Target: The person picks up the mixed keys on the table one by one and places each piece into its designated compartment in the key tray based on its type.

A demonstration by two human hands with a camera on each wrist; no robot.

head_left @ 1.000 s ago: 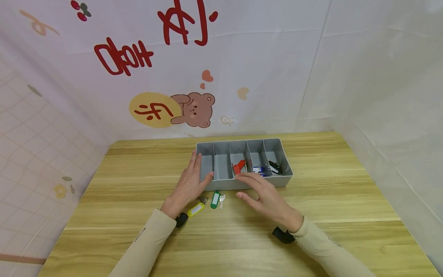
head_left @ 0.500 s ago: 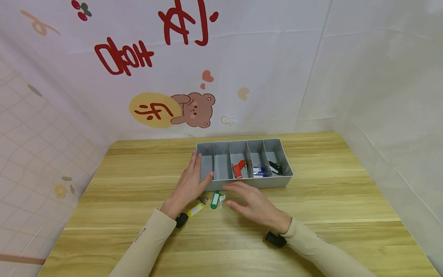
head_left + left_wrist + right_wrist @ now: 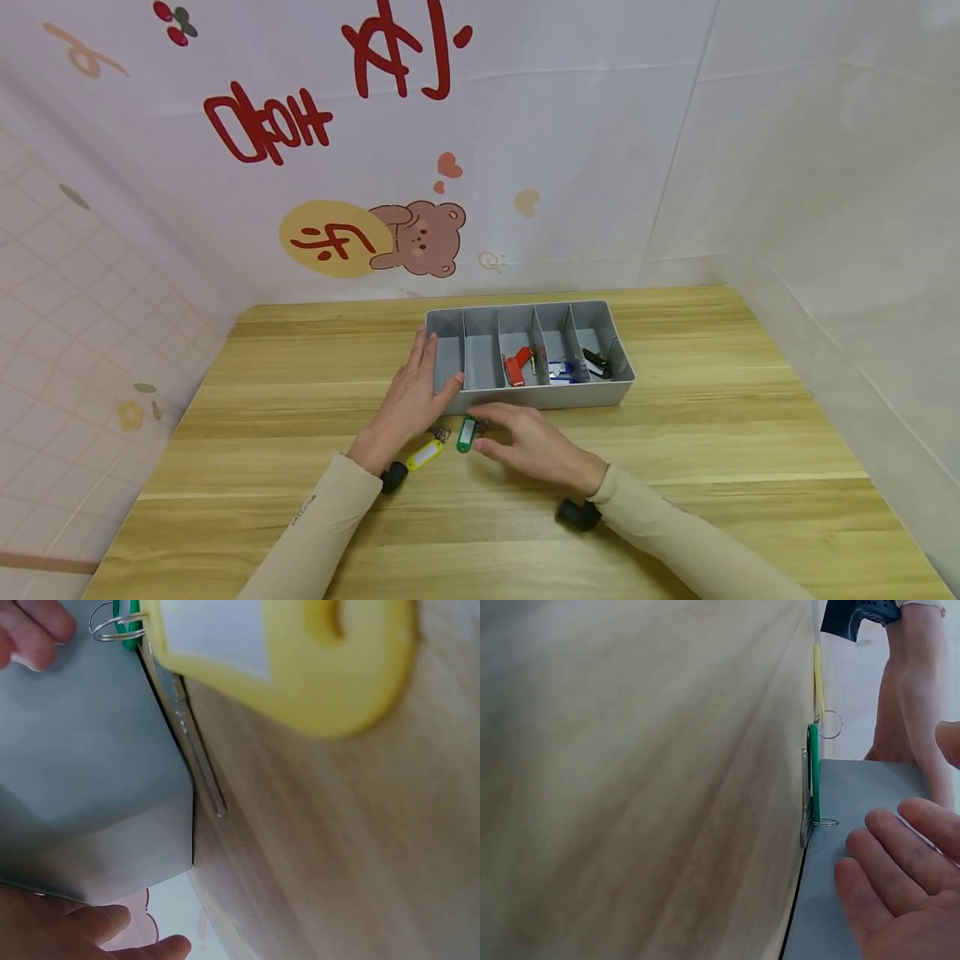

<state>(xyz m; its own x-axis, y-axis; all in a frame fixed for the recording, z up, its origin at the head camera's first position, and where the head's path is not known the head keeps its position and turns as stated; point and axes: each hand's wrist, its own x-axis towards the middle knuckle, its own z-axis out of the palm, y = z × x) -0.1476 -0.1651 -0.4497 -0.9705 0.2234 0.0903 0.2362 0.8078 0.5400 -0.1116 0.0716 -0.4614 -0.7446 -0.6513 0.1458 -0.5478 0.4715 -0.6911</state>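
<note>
My left hand (image 3: 408, 396) rests on the left end of a grey compartment tray (image 3: 540, 397), fingers straight along that side and thumb at the front rim. My right hand (image 3: 528, 443) hovers in front of the tray, thumb and fingers apart, beside a green key tag (image 3: 466, 434). In the right wrist view the right hand (image 3: 904, 881) holds nothing; the green tag (image 3: 814, 772) stands near its fingers, with a ring and a key (image 3: 805, 799). A yellow key tag (image 3: 425, 454) with its ring and key lies by the left wrist.
Red key tags (image 3: 517, 367) lie in the tray's middle compartment. Blue tags (image 3: 560, 371) and a black tag (image 3: 596, 362) occupy compartments to the right. A printed cloth wall (image 3: 585, 167) rises behind the wooden table (image 3: 712, 417).
My right hand has moved left and slightly down, from in front of the tray's right half to beside the green key tag. The left hand has stayed on the tray.
</note>
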